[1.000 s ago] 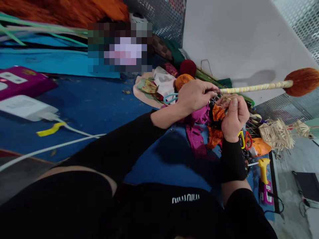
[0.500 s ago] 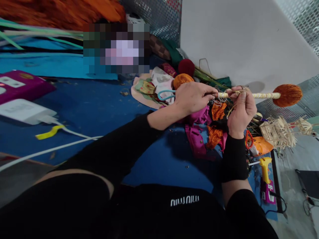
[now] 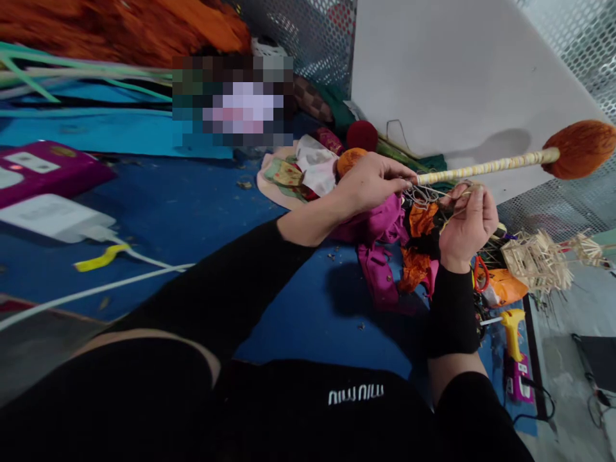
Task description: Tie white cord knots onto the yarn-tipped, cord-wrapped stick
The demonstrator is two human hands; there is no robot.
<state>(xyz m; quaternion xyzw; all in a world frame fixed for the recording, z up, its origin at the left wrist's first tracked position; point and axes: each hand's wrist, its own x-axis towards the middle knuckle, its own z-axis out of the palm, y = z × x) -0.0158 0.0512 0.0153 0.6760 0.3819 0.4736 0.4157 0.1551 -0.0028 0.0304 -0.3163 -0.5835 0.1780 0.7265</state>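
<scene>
From the head camera, a person in black sleeves is working bare-handed above the far right part of a blue table. The left hand is pinching the left end of a long, thin stick wrapped in cream and yellow bands, thumb and fingers nearly together. The stick is slanting slightly upward to the right, carrying a fuzzy, rust-orange, egg-shaped head at its other end. The right hand is keeping its fingers curled, thumb against forefinger, gripping a thin, pale yellowish strand that is running from the stick's left end. Loops of thin grey wire are hanging between the hands. Crumpled magenta cloth is lying below them, and a yellow glue gun is resting by the table's right edge.
</scene>
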